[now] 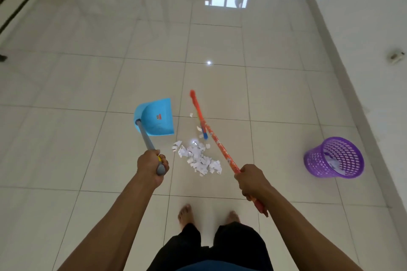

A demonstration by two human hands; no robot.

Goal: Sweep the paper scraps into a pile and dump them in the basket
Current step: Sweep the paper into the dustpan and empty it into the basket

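White paper scraps (198,158) heaped on glossy tiled floor (88,138), just beyond and between the hands. Left hand (152,166) curled round the grey handle of a blue plastic dustpan (157,120), far-left of the heap. Right hand (252,180) grips the orange-red patterned broom (217,142). Purple perforated plastic basket (333,157) stands well apart, right.

Both arms out, each hand gripping

The left hand (152,166) is a fist, fingers curled round the top of the dustpan handle (145,136). Its bare forearm reaches forward from the lower left. The right hand (253,180) wraps the broom stick (217,140) near its upper end, back of the hand up, the bare arm stretched forward from the lower right. The hands are well apart. Two bare feet (186,213) stand side by side below them
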